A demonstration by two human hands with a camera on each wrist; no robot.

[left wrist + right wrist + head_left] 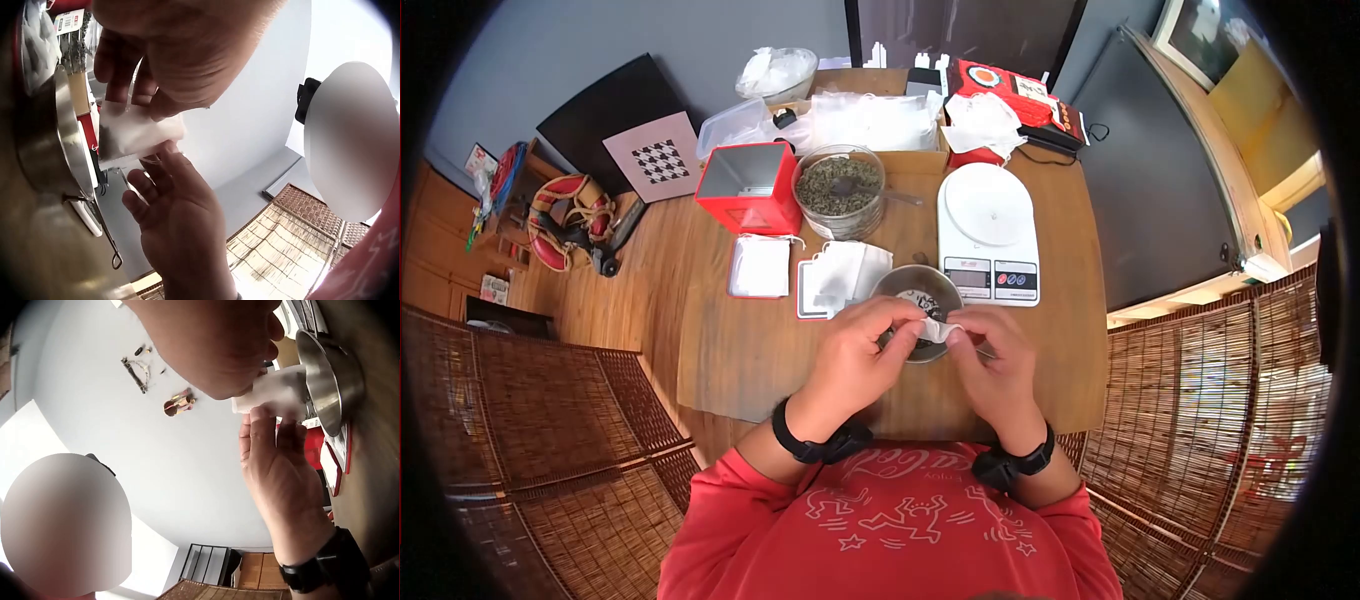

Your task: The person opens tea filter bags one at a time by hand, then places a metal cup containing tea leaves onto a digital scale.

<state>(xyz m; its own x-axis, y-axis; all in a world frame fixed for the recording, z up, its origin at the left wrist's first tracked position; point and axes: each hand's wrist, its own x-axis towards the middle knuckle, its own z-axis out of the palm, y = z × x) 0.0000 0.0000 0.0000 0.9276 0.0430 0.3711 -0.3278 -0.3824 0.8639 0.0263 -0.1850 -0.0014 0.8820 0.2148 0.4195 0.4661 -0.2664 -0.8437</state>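
Both hands pinch a small white pouch bag (938, 330) that looks thin and translucent. In the left wrist view dark contents show through the lower end of the pouch. My left hand (855, 350) holds one side of its top between thumb and fingers. The right hand (1000, 360) grips the opposite side, its fingertips close to the left ones. Beneath the hands stands a steel bowl (325, 381) with a wire handle, and the pouch hangs over its rim. Dark loose bits lie in the bowl, partly hidden by the hands.
Beyond the bowl stand a white kitchen scale (990, 205), a clear tub of dried leaves (840, 222) with a spoon in it, and an open red tin (745, 210). Flat white pouches (762, 267) and filled-looking ones (855, 268) lie on trays left of the bowl.
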